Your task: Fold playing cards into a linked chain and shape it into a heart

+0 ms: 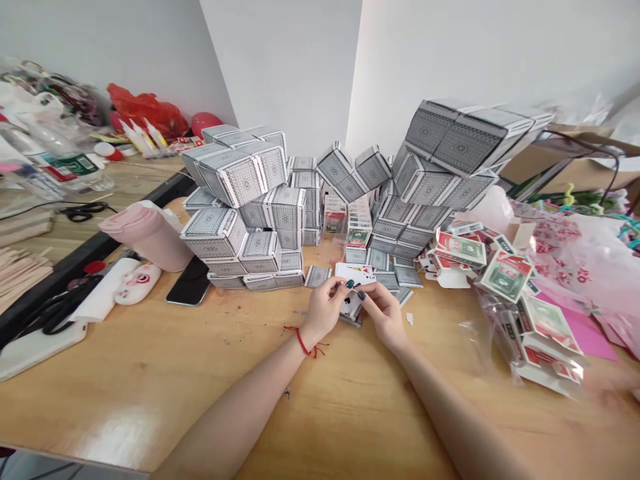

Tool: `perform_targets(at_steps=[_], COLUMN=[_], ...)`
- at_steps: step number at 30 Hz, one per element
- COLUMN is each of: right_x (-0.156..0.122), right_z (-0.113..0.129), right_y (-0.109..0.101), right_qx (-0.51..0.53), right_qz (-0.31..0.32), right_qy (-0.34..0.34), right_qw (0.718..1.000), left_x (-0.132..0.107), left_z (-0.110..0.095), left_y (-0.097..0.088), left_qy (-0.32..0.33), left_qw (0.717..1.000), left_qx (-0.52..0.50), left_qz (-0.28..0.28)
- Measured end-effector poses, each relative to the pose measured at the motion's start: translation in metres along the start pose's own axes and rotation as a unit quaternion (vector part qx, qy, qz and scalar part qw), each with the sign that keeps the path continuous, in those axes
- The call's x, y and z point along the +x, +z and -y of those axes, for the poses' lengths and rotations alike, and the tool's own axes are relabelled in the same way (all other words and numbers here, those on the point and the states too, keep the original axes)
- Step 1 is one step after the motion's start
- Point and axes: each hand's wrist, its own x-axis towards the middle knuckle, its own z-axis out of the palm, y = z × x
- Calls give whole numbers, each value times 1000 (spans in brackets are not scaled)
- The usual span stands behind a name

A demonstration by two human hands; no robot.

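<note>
A playing card (353, 273) is pinched narrowly between the fingertips of the left hand (324, 307) and right hand (387, 313), where it could be creased askew by uneven pressure, while the folded-card boxes (453, 141) beyond the fingers could be toppled by a knock.

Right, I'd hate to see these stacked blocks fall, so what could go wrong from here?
The top block on the right-hand pile looks tilted and juts past the ones below, so it might slide off. A block slipping from the left-hand pile could strike the phone lying beside it. The left hand and right hand are close to loose cards, which a stray finger might scatter.
</note>
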Motion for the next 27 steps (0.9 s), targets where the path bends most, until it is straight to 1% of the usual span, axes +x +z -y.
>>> perform_targets(at_steps=[4, 5, 7, 10, 14, 16, 19, 23, 27], right_x=[4, 5, 7, 7, 7, 7, 7, 6, 4], right_z=[2, 1, -1, -3, -1, 1, 2, 0, 1], right_y=[-1, -1, -3, -5, -6, -5, -4, -3, -1], right_qx=[94, 111, 139, 186, 221, 224, 221, 201, 140], right_qz=[3, 12, 52, 129, 193, 208, 209, 194, 175], right_qy=[56, 72, 106, 157, 201, 206, 201, 182, 159], right_qw=[994, 991, 983, 961, 935, 929, 931, 943, 961], left_x=[-1, -2, -3, -4, -3, -3, -2, -1, 1], left_z=[-1, -2, -2, -2, -1, -1, -1, -2, -2], left_y=[-1, -1, -1, -2, -4, -5, -6, -6, -5], left_qy=[7, 9, 10, 11, 22, 23, 26, 50, 54], left_qw=[1000, 1000, 1000, 1000, 1000, 1000, 999, 998, 998], left_qx=[-2, -2, 0, 11, 13, 14, 19, 33, 35], left_qz=[3, 2, 1, -3, -10, -6, 4, 8, -7])
